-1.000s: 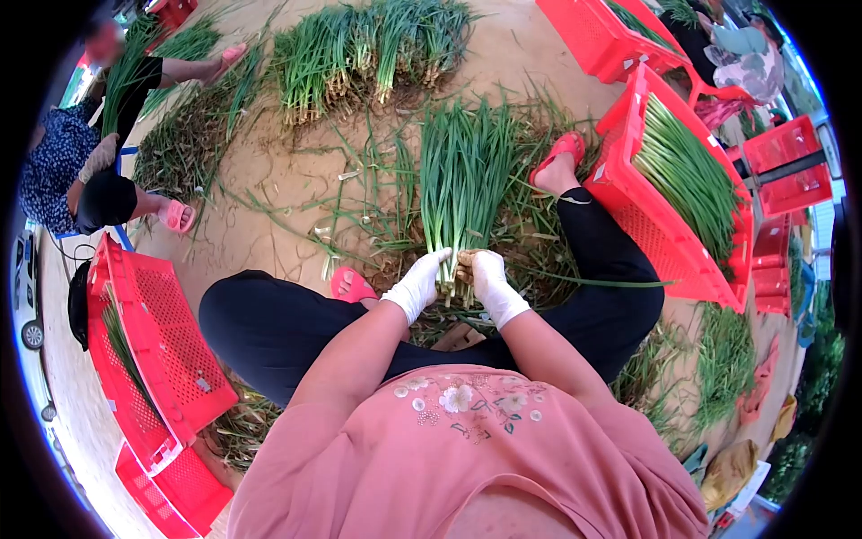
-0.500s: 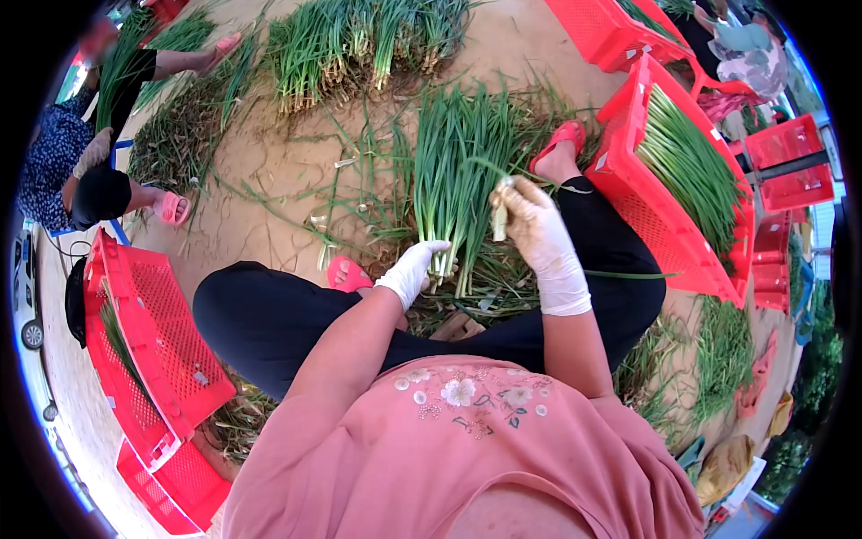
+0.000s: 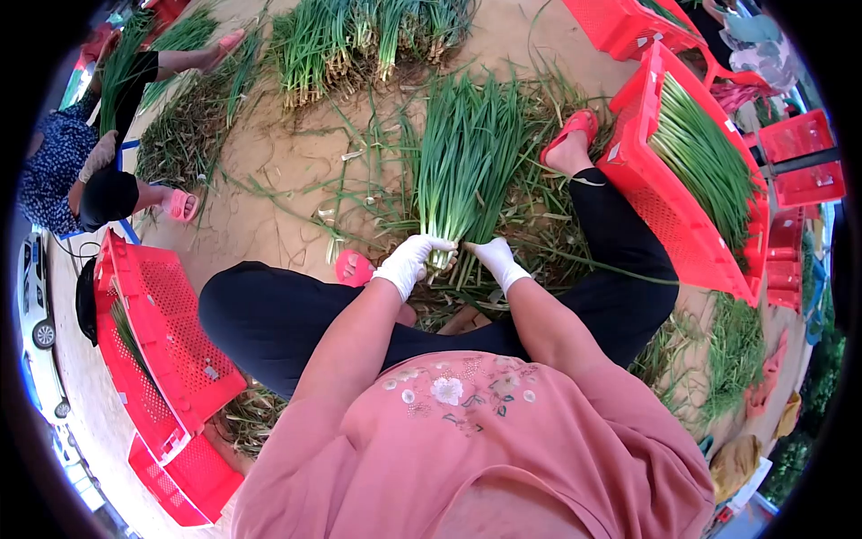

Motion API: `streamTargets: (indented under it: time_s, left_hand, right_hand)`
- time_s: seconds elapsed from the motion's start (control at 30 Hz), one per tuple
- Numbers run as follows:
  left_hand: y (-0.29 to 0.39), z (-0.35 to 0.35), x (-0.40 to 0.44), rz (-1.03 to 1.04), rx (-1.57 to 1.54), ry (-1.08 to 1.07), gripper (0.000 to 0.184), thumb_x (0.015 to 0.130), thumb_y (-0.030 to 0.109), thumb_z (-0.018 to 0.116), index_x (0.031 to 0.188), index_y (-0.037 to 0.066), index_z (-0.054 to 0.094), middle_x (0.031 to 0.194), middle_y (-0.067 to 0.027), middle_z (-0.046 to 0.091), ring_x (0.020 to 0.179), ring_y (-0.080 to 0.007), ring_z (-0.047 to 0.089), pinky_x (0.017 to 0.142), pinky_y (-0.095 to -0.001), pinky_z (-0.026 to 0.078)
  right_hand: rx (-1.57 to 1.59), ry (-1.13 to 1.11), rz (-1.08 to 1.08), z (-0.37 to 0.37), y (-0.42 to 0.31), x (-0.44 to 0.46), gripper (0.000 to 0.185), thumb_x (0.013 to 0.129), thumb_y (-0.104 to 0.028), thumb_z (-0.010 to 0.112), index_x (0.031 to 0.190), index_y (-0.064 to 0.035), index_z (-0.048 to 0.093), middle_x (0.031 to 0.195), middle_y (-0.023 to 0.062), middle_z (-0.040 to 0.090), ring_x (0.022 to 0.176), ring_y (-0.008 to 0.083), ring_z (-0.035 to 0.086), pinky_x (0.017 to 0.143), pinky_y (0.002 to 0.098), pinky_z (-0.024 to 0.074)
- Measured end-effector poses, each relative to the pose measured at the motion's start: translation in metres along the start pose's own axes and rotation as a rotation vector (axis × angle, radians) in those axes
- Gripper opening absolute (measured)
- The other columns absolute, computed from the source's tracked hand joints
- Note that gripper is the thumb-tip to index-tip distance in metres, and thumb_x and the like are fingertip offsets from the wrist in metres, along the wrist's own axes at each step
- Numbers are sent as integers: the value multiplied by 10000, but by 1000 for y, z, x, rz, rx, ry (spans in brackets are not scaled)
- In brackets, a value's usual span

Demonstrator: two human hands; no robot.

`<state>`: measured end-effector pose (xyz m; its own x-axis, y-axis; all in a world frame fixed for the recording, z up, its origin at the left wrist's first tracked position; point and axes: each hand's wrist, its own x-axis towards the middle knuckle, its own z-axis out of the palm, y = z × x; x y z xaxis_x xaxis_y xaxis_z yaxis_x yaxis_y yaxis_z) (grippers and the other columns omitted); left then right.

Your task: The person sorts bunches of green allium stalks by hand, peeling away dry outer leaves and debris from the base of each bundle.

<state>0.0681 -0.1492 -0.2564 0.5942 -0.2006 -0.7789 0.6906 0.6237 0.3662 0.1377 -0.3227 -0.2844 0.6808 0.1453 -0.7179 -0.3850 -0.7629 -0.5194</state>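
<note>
A bunch of scallions (image 3: 458, 171) lies with its green leaves pointing away from me and its pale stem ends toward me. My left hand (image 3: 406, 264), in a white glove, is closed around the left side of those white ends, thumb laid across them. My right hand (image 3: 496, 260), gloved too, reaches the same stem ends from the right, fingers pressed together at the scallions there. The exact grip of its fingertips is partly hidden. Loose leaves and trimmings (image 3: 561, 216) lie under and beside the bunch.
A red crate (image 3: 646, 184) of scallions stands at right; stacked red crates (image 3: 180, 323) are at left. More bunches (image 3: 368, 40) with roots lie ahead, near a heap of trimmings (image 3: 184, 148). Another person (image 3: 63, 166) sits at far left, a gloved hand holding scallions.
My right hand, earlier raised on the right with a pale stem piece in its fingers, has come down and left to the bunch's stem ends. My left hand keeps its hold.
</note>
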Motion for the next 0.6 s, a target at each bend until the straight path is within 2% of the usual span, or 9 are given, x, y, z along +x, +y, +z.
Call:
streamTargets:
  time_s: [0.07,0.13,0.2,0.27,0.33,0.4,0.43,0.53,0.6]
  left_hand:
    - [2,6,-5,11,-11,26,213,672,8,627,875,-38,580,757,-143,606,624,-239,608,541,-335,512]
    - [4,7,-8,3,-23,45,215,666,-2,618,873,-45,575,754,-148,605,628,-248,609,541,-338,515]
    - [3,4,-3,-35,-8,40,216,670,2,615,875,-50,570,755,-153,604,627,-252,609,551,-342,520]
    - [5,4,-4,-57,-26,52,218,675,4,608,879,-58,564,762,-158,604,633,-252,610,558,-347,523]
    - [6,2,-5,-76,-36,36,213,681,6,601,878,-63,559,771,-162,604,638,-253,610,567,-351,525]
    - [7,0,-5,-77,-38,33,219,707,21,580,907,-64,554,799,-153,614,661,-241,617,608,-358,526]
    - [8,-2,-4,-74,-37,7,228,707,16,577,919,-62,551,806,-157,614,673,-247,619,625,-365,527]
    - [7,0,-6,-56,-42,-40,233,698,8,580,919,-59,550,807,-159,611,685,-263,621,639,-373,525]
    - [9,3,-12,-40,-49,-56,230,690,6,587,908,-57,551,801,-157,609,685,-273,620,635,-373,523]
  right_hand:
    - [0,4,-56,7,3,11,466,658,-309,714,950,40,612,943,145,623,837,229,599,738,297,447]
    - [118,28,-18,18,11,23,626,596,-340,744,1017,82,553,1019,215,585,947,283,579,784,317,448]
    - [139,-17,32,21,13,27,583,619,-273,714,1038,87,528,1033,225,573,958,290,569,787,321,442]
    - [269,62,78,21,10,21,508,639,-197,662,1029,92,510,1018,214,569,950,287,557,785,327,428]
    - [410,-17,101,1,-13,-7,362,689,-162,599,973,49,521,938,151,550,829,265,527,750,374,404]
    - [628,-157,229,-12,-15,-6,259,743,-155,554,940,11,525,950,138,524,789,269,521,709,433,421]
    - [811,-286,234,-18,-17,-8,255,768,-155,505,990,-33,477,886,121,500,839,277,525,713,470,441]
    - [1080,-422,258,-28,-22,-16,189,817,-156,477,954,-28,499,907,128,533,827,287,547,649,486,456]
    - [1031,-471,177,-32,-25,-20,205,804,-135,506,975,-21,500,906,131,544,801,281,557,663,464,458]
